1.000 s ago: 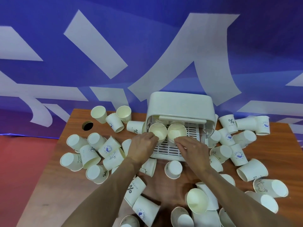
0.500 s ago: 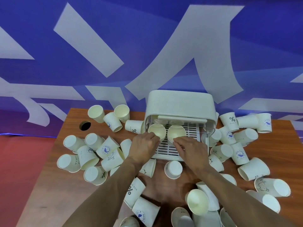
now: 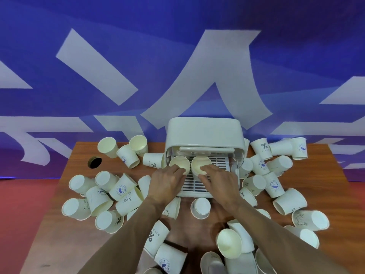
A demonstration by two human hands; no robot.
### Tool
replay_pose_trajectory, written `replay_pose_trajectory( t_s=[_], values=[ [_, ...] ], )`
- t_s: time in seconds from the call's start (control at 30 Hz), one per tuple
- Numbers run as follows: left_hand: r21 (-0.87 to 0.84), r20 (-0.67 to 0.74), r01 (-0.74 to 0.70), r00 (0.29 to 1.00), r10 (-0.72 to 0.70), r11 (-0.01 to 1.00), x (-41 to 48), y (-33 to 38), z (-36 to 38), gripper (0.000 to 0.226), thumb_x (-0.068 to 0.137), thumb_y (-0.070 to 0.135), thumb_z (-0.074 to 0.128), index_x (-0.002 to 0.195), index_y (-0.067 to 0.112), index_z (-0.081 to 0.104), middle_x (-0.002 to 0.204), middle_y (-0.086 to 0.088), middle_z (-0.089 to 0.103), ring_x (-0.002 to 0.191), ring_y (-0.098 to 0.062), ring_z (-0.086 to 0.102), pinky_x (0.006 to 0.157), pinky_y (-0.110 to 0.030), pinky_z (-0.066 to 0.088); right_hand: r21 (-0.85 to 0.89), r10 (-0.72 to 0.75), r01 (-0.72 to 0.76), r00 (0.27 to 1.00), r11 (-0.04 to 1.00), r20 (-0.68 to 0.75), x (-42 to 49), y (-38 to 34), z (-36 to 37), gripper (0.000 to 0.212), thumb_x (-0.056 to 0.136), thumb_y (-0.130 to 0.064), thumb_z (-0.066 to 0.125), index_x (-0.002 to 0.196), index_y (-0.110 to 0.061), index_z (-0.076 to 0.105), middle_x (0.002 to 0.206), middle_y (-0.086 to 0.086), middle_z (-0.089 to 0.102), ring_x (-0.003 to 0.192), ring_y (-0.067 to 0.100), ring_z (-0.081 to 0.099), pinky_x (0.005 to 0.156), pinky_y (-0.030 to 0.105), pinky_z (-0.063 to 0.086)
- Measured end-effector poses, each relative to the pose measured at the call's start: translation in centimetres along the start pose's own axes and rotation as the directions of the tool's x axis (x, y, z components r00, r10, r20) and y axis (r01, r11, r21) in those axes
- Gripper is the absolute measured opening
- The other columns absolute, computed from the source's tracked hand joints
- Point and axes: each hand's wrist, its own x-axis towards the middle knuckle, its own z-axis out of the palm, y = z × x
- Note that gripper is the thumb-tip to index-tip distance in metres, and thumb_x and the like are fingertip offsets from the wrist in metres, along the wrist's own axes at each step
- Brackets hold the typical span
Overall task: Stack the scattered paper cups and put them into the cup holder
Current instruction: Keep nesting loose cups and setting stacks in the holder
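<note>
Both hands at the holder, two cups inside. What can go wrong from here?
The left cup and right cup sit side by side in the cup holder; a push from the left hand or right hand may knock one askew. Loose cups crowd the table by both forearms; pulling back could sweep some off.

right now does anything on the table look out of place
Yes: loose cups lie scattered over the table on both sides of the holder, most tipped on their sides. Only two sit in the holder, the left hand holds one, the right hand the other.
</note>
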Motion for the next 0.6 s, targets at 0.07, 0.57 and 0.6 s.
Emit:
replay_pose_trajectory(
  t_s=[0.07, 0.57, 0.6],
  values=[
    [-0.002, -0.039, -0.079, 0.996, 0.079, 0.997, 0.1, 0.7, -0.9, 0.012, 0.092, 0.026, 0.062, 0.089, 0.018, 0.071, 0.076, 0.001, 0.065, 0.063, -0.022, 0.061, 0.048, -0.034, 0.047, -0.032, 0.002, -0.004, 0.999, 0.999, -0.051, -1.1, 0.5, -1.8, 0.022, 0.088, -0.039, 0.069, 0.110, -0.033, 0.071, 0.107, -0.016, 0.072, 0.081, 0.008, 0.071, 0.059, 0.023, 0.047],
    [0.050, 0.128, -0.520, 0.850, 0.511, 0.853, 8.1, 17.3, -5.4, 0.029, 0.097, 0.036, 0.042, 0.104, 0.021, 0.065, 0.096, 0.001, 0.064, 0.080, -0.024, 0.063, 0.058, -0.032, 0.045, -0.310, 0.458, -0.429, 0.889, 0.848, 0.022, -17.0, 15.0, -18.9, 0.024, 0.096, -0.041, 0.049, 0.117, -0.043, 0.060, 0.118, -0.023, 0.065, 0.098, 0.006, 0.066, 0.072, 0.025, 0.048],
    [0.058, 0.136, -0.541, 0.837, 0.530, 0.839, 8.4, 18.5, -5.3, 0.028, 0.097, 0.037, 0.042, 0.103, 0.022, 0.065, 0.095, 0.002, 0.064, 0.078, -0.022, 0.063, 0.057, -0.031, 0.043, -0.312, 0.467, -0.434, 0.883, 0.845, 0.036, -17.9, 15.6, -19.5, 0.025, 0.096, -0.039, 0.047, 0.117, -0.043, 0.060, 0.117, -0.022, 0.065, 0.097, 0.007, 0.066, 0.073, 0.027, 0.050]
  ],
)
